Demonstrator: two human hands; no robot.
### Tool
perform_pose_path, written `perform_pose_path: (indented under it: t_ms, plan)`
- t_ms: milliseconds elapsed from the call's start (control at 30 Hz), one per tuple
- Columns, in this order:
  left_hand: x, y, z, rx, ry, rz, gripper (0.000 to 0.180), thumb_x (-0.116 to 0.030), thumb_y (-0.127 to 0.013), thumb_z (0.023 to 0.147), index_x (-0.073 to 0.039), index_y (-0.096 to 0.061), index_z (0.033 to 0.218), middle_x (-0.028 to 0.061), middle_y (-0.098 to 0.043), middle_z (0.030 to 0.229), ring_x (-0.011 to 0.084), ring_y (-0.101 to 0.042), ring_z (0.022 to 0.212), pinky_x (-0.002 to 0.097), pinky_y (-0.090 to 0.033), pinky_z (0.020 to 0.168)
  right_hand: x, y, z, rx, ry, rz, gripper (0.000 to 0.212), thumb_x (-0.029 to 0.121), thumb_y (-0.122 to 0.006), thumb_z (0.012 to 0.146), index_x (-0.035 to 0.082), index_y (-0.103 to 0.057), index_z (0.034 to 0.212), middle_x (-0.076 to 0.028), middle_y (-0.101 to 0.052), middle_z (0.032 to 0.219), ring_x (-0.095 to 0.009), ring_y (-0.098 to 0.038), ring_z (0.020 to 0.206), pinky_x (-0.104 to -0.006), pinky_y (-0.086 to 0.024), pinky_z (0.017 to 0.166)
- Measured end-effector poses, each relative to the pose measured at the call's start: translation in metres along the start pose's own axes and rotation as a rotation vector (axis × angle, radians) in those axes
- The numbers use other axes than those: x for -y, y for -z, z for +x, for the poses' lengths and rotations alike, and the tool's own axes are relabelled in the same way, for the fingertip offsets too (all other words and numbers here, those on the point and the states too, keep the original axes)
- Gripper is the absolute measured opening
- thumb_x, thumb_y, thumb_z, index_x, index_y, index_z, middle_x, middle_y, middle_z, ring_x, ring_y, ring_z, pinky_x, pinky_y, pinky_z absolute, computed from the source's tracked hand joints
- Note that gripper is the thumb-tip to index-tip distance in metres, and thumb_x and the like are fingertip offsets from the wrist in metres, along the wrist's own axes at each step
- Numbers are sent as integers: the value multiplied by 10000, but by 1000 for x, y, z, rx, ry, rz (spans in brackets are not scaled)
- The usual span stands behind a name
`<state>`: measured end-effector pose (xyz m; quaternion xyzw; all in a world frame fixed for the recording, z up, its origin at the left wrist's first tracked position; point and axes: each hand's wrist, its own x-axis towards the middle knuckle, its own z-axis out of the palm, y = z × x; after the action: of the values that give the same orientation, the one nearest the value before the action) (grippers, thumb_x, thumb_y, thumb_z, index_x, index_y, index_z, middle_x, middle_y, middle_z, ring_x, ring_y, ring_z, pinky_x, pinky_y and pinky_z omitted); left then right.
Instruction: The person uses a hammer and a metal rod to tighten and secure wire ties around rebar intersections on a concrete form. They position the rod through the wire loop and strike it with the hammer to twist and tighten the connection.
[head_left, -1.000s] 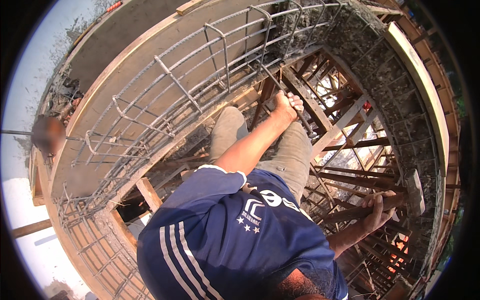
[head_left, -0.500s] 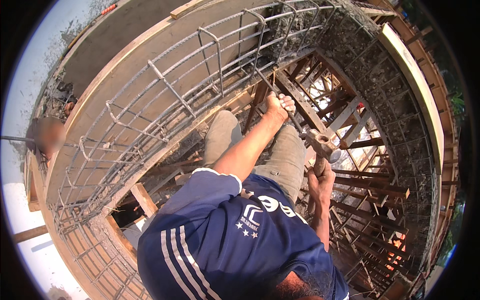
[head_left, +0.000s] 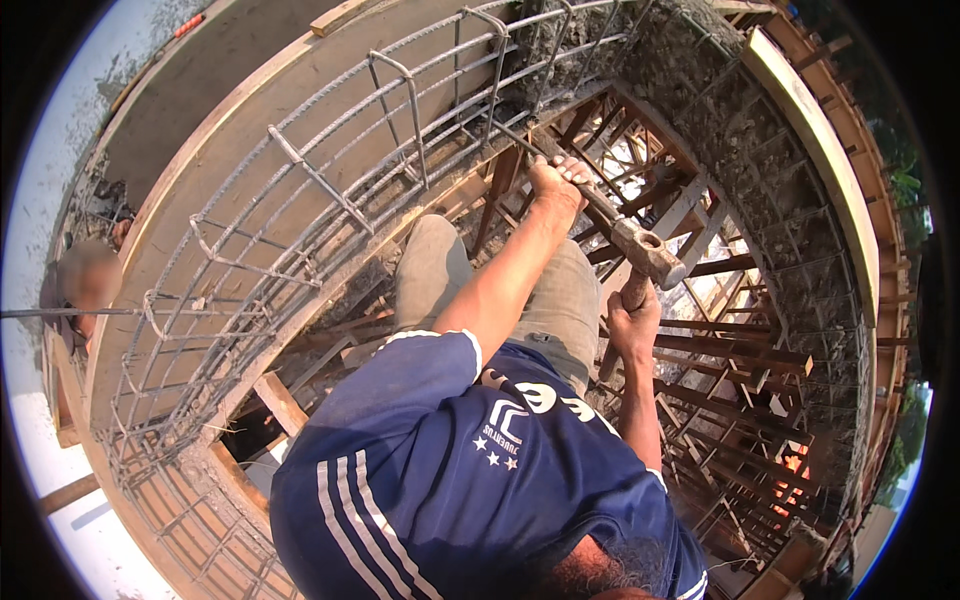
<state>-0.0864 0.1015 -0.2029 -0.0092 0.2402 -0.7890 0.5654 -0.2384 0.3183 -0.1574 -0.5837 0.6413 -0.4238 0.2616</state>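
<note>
My left hand (head_left: 560,185) is closed around a long steel chisel bar (head_left: 603,203). The bar slants from the rebar and timber edge beyond the hand back toward my right side. Where its far tip rests is hard to make out. In my right hand (head_left: 634,318) is a short-handled sledgehammer (head_left: 648,252), gripped by its wooden handle. The hammer's head meets the near end of the bar; whether they touch or a small gap remains, I cannot tell. Both hands are out over my knees, with my trousers (head_left: 548,300) below them.
A curved rebar cage (head_left: 300,160) runs along the left in front of a formwork panel (head_left: 200,205). Rough concrete (head_left: 800,230) with bars curves down the right. Timber props (head_left: 720,350) crisscross below the opening. Another person (head_left: 85,285) is at the far left.
The hammer has risen toward the bar, its head now at the bar's near end. My left hand keeps its hold on the bar. The view has shifted slightly.
</note>
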Motion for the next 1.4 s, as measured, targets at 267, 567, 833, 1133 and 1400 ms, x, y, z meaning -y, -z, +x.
perform_pose_path:
  t_ms: [267,567,833,1133,1400]
  plan:
    - [22,7,-49,-46,71,58,647,-638,-257,1013,-142,-420,630,-16,-319,491,130,-340,417,293,-306,423,1,52,-22,-119,-212,331,124,3,-624,860,41,-510,888,-30,-536,636,-116,-509,477,-272,-438,456]
    - [5,-25,-47,42,50,25,614,-591,-269,1020,-142,-429,633,-27,-334,501,135,-358,425,313,-323,439,17,70,-18,-135,-147,405,156,-20,-625,868,48,-489,902,-40,-504,623,-145,-520,473,-287,-453,462]
    - [7,-65,-21,-9,13,-131,582,-545,-261,1025,-160,-422,619,-17,-352,503,136,-364,408,298,-332,420,102,123,8,-293,197,554,239,-7,-678,876,13,-521,1055,-78,-551,706,-141,-517,535,-295,-457,492]
    - [34,-156,15,-138,-260,-351,254,-125,-333,856,-137,-387,608,7,-389,498,151,-356,386,285,-332,373,229,261,64,-987,1140,872,229,208,-592,823,75,-510,656,-69,-489,700,-215,-472,558,-426,-447,600]
    - [-2,-103,18,29,-239,-249,264,-131,-341,865,-118,-396,607,3,-378,506,171,-421,434,311,-373,442,115,29,95,283,203,-99,255,98,-650,894,18,-521,1098,-74,-536,710,-153,-473,588,-326,-450,575]
